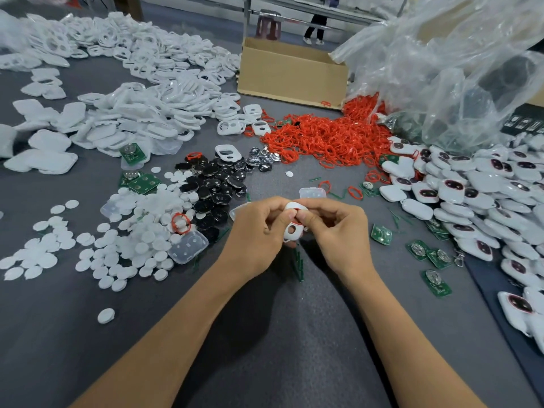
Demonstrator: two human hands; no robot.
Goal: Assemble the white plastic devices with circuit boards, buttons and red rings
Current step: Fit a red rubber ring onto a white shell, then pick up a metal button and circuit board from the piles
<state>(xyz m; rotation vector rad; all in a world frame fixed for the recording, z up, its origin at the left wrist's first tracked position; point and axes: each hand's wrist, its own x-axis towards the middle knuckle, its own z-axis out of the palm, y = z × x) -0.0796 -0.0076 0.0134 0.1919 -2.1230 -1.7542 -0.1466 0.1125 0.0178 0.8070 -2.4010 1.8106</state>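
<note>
Both hands meet over the middle of the grey table, gripping one white plastic shell (292, 231) with a round hole in its lower part. My left hand (259, 231) curls round its left side. My right hand (335, 228) pinches its upper part, where a bit of a red ring shows between the fingers. A heap of red rings (323, 136) lies behind. Black and silver buttons (217, 184) spread to the left, and green circuit boards (381, 234) lie scattered on the right.
Piles of white shells (141, 92) fill the far left. White round discs (117, 240) cover the near left. Assembled white devices (477, 195) are heaped on the right. A cardboard box (291, 75) and a clear plastic bag (459, 63) stand at the back.
</note>
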